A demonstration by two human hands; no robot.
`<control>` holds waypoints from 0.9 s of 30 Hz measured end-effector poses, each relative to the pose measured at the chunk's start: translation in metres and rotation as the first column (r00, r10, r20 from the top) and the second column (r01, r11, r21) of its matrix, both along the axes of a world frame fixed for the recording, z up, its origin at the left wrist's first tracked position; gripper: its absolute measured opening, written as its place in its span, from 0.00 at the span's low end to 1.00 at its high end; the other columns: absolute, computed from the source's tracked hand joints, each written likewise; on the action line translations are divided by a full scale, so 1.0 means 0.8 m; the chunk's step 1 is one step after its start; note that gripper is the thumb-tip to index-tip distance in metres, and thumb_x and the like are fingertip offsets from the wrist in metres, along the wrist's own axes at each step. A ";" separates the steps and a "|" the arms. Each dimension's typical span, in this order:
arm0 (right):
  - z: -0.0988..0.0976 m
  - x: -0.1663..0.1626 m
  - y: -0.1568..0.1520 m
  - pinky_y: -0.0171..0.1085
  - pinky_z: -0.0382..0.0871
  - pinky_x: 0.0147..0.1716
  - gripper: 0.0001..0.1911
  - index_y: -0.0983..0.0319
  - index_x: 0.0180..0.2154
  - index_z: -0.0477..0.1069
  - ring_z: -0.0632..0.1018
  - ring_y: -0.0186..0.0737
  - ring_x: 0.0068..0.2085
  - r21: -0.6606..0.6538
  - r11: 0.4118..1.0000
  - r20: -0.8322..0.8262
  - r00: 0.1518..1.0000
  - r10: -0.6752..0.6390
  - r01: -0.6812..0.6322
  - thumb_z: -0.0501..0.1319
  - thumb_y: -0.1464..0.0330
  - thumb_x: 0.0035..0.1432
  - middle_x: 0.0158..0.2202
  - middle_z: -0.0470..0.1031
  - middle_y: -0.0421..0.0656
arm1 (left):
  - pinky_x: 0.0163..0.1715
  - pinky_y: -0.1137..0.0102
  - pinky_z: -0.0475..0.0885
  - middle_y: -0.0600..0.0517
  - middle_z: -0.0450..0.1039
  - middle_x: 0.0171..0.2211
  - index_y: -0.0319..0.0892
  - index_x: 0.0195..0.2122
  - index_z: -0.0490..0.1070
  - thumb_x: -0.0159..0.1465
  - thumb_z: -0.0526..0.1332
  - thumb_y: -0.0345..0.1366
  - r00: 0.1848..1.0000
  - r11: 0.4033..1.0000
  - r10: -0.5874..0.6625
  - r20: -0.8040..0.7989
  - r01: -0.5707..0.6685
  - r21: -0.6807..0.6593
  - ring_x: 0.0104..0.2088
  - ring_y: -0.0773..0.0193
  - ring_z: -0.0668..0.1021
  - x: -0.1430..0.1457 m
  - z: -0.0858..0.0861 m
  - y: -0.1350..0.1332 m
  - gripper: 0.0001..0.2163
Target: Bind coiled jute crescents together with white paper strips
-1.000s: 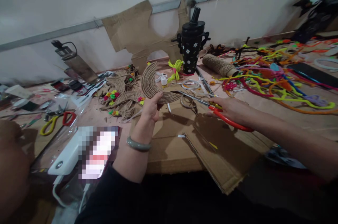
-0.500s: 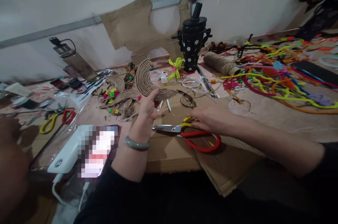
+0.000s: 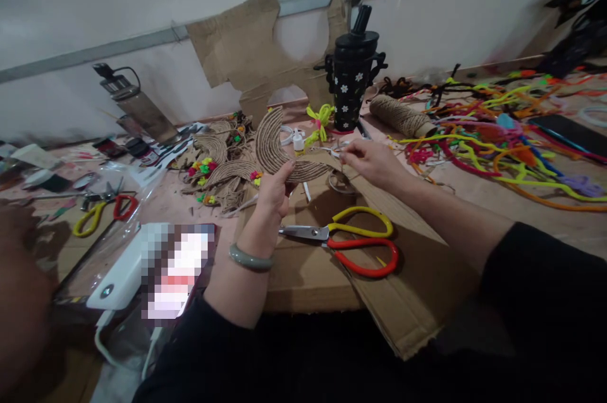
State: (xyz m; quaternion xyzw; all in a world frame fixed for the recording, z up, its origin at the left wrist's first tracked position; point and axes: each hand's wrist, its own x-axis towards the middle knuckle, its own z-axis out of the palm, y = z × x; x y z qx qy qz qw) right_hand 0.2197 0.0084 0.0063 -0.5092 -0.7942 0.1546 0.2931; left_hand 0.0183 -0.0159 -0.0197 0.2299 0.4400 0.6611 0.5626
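My left hand (image 3: 275, 197) is closed on a crescent of coiled jute cord (image 3: 274, 148), thumb on top, raised over the cardboard. At the crescent's right end, my right hand (image 3: 367, 161) pinches with its fingertips what looks like a thin strip or cord end; the fingers partly hide it. Below the hands lie scissors (image 3: 341, 238) with one yellow and one red handle, blades pointing left, on a sheet of cardboard (image 3: 303, 273). Left of the crescent is a pile of similar jute pieces (image 3: 222, 166) with small coloured knots.
A black flowered tumbler (image 3: 353, 77) and a jute spool (image 3: 401, 117) stand behind. Tangled coloured cords (image 3: 502, 143) cover the right side. A power bank (image 3: 128, 273) and lit phone (image 3: 177, 276) lie front left, near another person's arm (image 3: 21, 289). A small glue bottle (image 3: 298, 142) stands behind the crescent.
My right hand has let go of the scissors, leaving them on the cardboard, and has moved up to the crescent's right end. My left hand still holds the crescent.
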 end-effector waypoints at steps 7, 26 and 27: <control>-0.002 -0.036 0.022 0.33 0.59 0.26 0.13 0.64 0.38 0.70 0.66 0.31 0.23 -0.114 0.993 -0.462 0.887 -0.017 -0.040 0.51 0.66 0.56 0.25 0.69 0.39 | 0.34 0.73 0.72 0.55 0.76 0.27 0.40 0.30 0.73 0.44 0.70 0.32 1.000 1.000 0.006 -0.031 -0.006 0.005 0.29 0.68 0.77 0.000 -0.002 0.001 0.12; -0.018 -0.045 0.015 0.33 0.51 0.24 0.15 0.63 0.20 0.64 0.59 0.29 0.23 -0.252 0.927 -0.256 0.943 0.213 -0.278 0.55 0.60 0.52 0.19 0.58 0.35 | 0.36 0.68 0.73 0.48 0.78 0.30 0.37 0.31 0.74 0.45 0.71 0.36 0.982 0.984 -0.180 -0.059 0.179 -0.019 0.30 0.64 0.78 0.001 -0.001 -0.003 0.14; -0.019 -0.044 0.014 0.33 0.51 0.24 0.15 0.63 0.21 0.65 0.60 0.29 0.23 -0.257 0.925 -0.217 0.950 0.225 -0.278 0.55 0.61 0.53 0.19 0.59 0.36 | 0.34 0.68 0.73 0.48 0.77 0.28 0.36 0.30 0.73 0.45 0.71 0.37 0.987 0.989 -0.144 -0.074 0.143 -0.025 0.28 0.64 0.78 -0.002 0.001 -0.003 0.13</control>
